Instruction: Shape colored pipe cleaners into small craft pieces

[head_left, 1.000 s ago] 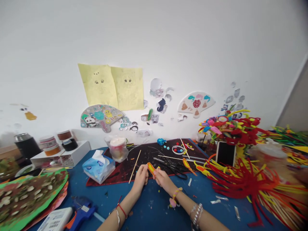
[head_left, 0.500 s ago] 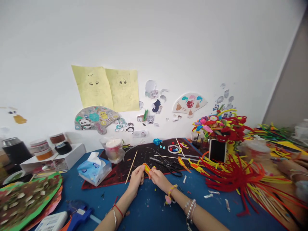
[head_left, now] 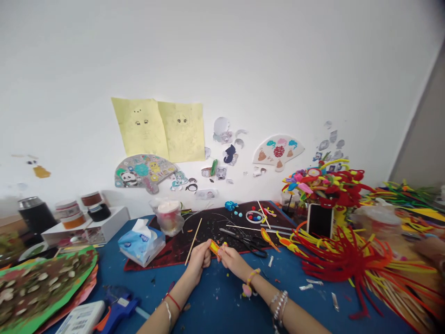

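Two hands (head_left: 199, 260) (head_left: 232, 260), orange pipe cleaner (head_left: 214, 247), pointing up-left

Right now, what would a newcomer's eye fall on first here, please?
Probably the red and yellow pipe cleaners fanning out at the right, with pipe-cleaner flowers behind them. Then the two yellow sheets on the wall, and centrally, the left hand and right hand pinching an orange craft piece.

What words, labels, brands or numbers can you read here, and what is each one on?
"囍", the red double-happiness sign, on the white paper fan on the wall.
A blue brand mark on the tissue box, too small to read.
A barcode and print on the white box at the bottom edge, too blurred to read.
A small label on the blue glue gun, unreadable.
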### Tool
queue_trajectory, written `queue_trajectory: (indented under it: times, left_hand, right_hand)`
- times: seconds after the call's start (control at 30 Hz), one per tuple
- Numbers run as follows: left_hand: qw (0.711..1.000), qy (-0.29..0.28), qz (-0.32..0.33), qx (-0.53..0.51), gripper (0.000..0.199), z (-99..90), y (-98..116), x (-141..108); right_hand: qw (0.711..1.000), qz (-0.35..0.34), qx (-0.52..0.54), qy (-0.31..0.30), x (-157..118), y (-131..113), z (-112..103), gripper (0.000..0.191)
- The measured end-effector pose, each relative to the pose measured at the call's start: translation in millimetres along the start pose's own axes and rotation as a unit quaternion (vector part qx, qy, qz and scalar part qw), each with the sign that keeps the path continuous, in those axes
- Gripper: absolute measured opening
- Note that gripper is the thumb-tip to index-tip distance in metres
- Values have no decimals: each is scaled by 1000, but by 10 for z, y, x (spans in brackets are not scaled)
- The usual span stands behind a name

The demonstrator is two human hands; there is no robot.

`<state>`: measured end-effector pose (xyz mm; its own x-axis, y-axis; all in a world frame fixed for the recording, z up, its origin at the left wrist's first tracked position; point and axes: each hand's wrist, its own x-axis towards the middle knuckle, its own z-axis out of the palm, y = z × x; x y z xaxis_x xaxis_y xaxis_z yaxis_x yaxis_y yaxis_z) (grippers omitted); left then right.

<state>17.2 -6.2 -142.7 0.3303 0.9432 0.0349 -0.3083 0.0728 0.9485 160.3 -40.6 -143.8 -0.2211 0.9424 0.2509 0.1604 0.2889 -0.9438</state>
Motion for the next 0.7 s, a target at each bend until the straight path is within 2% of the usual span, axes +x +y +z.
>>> queue_trajectory:
  times: [0.17, 0.3, 0.5, 0.7]
  left_hand:
    - [1000, 2, 18, -16, 39, 17, 4, -10]
    - [999, -27, 25, -38, 47, 36, 61, -55]
    - [994, -71, -14, -80, 43, 55, 101, -102]
    - [993, -45, 0, -108, 41, 52, 55, -69]
  right_hand:
    - [1000, 17, 18, 1, 24, 35, -11, 44]
    - [999, 33, 37, -6, 24, 54, -18, 45]
    - [994, 65, 73, -53, 2, 40, -78, 45]
    - [992, 63, 90, -58, -3, 48, -85, 44]
